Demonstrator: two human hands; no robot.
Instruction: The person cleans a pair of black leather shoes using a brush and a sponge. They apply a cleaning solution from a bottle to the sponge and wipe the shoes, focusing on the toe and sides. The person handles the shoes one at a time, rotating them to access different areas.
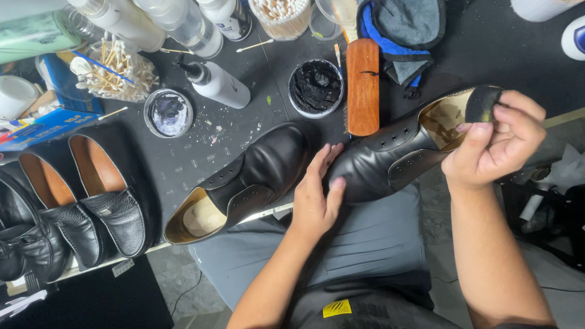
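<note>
Head view: the right hand point(493, 143), at right of frame, grips the heel end of a black lace-up shoe point(390, 161), fingers clenched around the heel counter with the thumb inside the opening. The left hand point(317, 195), at centre, is released and grasps nothing; its fingers lie flat on the toe of that shoe. The shoe is held over the lap, just below the surface point(487, 42) edge, toe pointing left. A second shoe point(244, 183) of the same kind lies on the surface edge at centre left, toe just beside the held one. Both uppers show an even dark sheen and neither carries laces; judged from this, the leather work looks well advanced, with lacing left. Above centre stands an open tin point(315, 87) of black polish, with a wooden brush point(362, 85) touching it on the right. A smaller tin point(169, 113) sits at upper left, near cotton swabs point(116, 67) and bottles point(216, 85). Black loafers point(91, 195) stand at the left edge. A blue-grey cloth point(402, 30) lies at the top.
</note>
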